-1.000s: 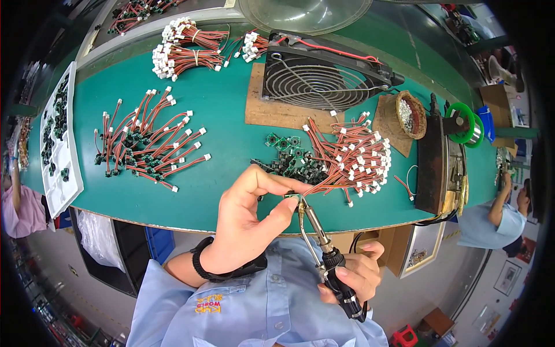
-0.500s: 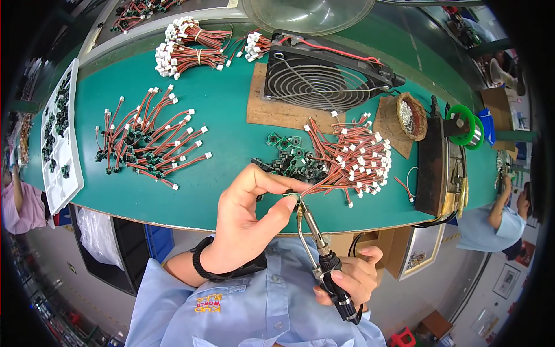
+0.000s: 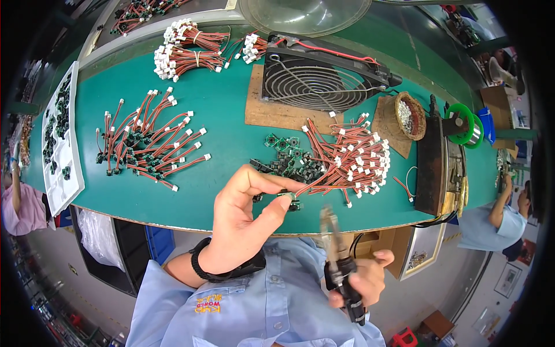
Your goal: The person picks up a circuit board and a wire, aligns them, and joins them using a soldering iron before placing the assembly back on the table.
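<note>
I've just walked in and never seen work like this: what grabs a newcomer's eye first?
Probably the big black fan with its wire grille, toward the back of the green table. Next, perhaps, the heap of reddish wires with white plugs, in front of it. Then, near the front edge, the left hand pinches a small green circuit board, while the right hand holds a blurred soldering iron apart from it.

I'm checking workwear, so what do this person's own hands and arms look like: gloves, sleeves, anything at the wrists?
The left hand and right hand are ungloved. A broad black wristband goes around the left wrist; the right wrist is mostly hidden. The left sleeve is plain light blue and stops short of the wristband.
</note>
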Tool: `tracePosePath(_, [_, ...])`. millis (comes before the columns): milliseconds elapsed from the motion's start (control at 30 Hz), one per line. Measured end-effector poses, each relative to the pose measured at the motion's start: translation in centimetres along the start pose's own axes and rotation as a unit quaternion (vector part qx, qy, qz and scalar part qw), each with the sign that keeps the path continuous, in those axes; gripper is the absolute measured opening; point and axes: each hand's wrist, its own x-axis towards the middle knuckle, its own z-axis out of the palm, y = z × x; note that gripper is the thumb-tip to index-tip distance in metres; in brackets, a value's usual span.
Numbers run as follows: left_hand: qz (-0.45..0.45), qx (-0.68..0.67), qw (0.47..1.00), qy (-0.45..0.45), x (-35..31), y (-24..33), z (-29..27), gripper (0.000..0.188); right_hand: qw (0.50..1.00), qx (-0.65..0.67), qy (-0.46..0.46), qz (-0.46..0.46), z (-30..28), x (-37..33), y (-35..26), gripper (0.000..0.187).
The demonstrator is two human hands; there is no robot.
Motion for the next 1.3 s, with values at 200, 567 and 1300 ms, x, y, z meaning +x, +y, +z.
tracePosePath(200, [0.030, -0.014, 0.999, 0.034, -0.5, 0.8, -1.8, 0.014, 0.948, 0.031, 0.202, 0.245, 3.6, 1.4, 0.5, 0.035])
tracePosePath(567, [0.053, 0.035, 0.997, 0.043, -1.4, 1.7, -1.5, 0.015, 0.988, -0.136, 0.009, 0.075, 7.1, 4.7, 4.2, 0.027])
tracePosePath(1300, [0.085, 0.306, 0.940, -0.125, -1.3, 2.4, 0.4, 0.016, 0.909, 0.307, 0.118, 0.257, 4.4, 5.6, -0.3, 0.041])
